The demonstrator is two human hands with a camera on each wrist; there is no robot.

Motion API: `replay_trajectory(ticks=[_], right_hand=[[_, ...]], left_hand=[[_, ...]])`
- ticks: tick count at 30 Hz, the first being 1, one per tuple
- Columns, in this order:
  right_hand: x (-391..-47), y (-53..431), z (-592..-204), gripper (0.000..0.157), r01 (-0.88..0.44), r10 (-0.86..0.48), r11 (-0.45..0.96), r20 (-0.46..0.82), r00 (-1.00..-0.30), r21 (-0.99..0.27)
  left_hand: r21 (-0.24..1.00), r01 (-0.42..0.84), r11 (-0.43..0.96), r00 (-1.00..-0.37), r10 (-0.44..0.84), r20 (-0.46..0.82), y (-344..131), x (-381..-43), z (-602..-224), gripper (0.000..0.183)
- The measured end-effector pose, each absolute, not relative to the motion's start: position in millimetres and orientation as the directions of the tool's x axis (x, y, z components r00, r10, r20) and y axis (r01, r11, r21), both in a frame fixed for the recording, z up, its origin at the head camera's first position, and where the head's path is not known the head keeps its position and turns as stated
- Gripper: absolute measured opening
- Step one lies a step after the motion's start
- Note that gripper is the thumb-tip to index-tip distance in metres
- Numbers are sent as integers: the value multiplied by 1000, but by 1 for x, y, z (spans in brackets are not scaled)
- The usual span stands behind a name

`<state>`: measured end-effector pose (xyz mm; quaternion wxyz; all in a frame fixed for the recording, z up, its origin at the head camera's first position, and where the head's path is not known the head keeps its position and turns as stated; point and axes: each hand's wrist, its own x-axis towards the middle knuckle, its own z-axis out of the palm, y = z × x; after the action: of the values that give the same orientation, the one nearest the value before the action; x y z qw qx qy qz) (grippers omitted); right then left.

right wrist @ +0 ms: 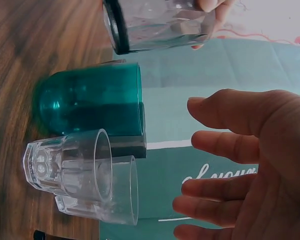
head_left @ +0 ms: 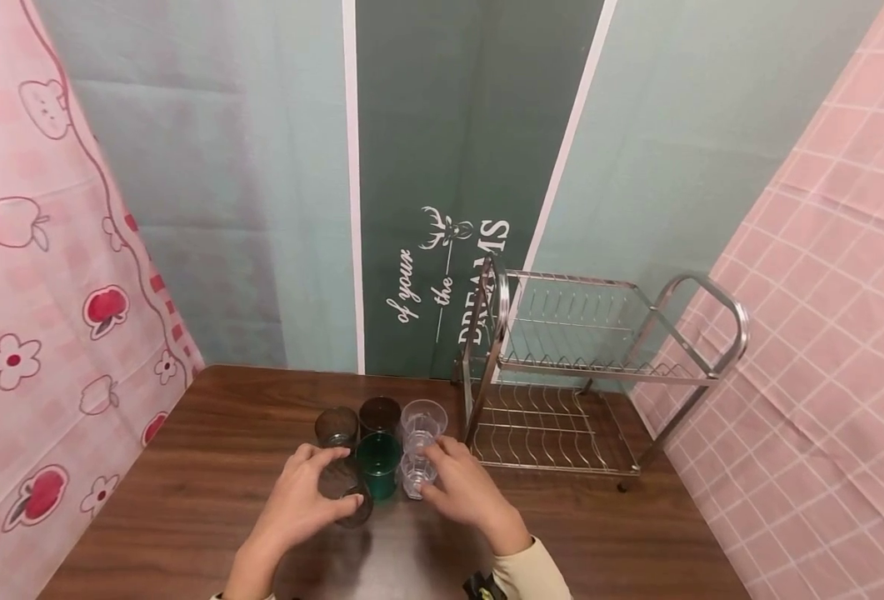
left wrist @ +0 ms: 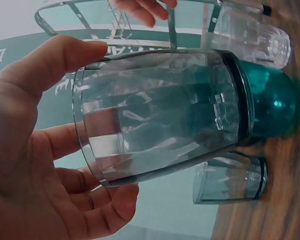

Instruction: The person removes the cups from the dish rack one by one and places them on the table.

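Note:
My left hand [head_left: 295, 504] grips a smoky grey glass [left wrist: 160, 115] near its rim, thumb on one side and fingers on the other. Right beside that glass stands a green tumbler [head_left: 379, 471], upright. My right hand [right wrist: 250, 155] is at two clear plastic cups, one nearer [right wrist: 70, 162] and one farther [right wrist: 122, 195]. Its fingers are extended and apart, holding nothing, and in the right wrist view a gap shows between them and the cup rims. Behind, another smoky glass [head_left: 337, 427] and a dark brown glass [head_left: 380, 414] stand on the table.
A two-tier metal dish rack [head_left: 554, 417] stands to the right on the brown wooden table [head_left: 179, 517]. A green patterned cloth [head_left: 471, 125] hangs at the back. Pink cloths hang at the left [head_left: 59, 333] and right [head_left: 809, 333].

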<state>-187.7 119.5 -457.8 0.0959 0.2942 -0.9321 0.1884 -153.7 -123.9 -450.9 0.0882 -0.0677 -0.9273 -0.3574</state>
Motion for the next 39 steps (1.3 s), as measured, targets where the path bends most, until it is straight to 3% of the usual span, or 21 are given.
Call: replay_trajectory(ticks=[18,39], right_hand=[[-200,104,-469,38,-584,-514,742,279,-811,-330],[-215,91,-480,38,-595,-526,736,281,-803,-323]], left_hand=[[583,111,805,-977,-20,213,-137,-175,-484,67],[592,144,793,-964,-22,265,-135,-200,-522,66]])
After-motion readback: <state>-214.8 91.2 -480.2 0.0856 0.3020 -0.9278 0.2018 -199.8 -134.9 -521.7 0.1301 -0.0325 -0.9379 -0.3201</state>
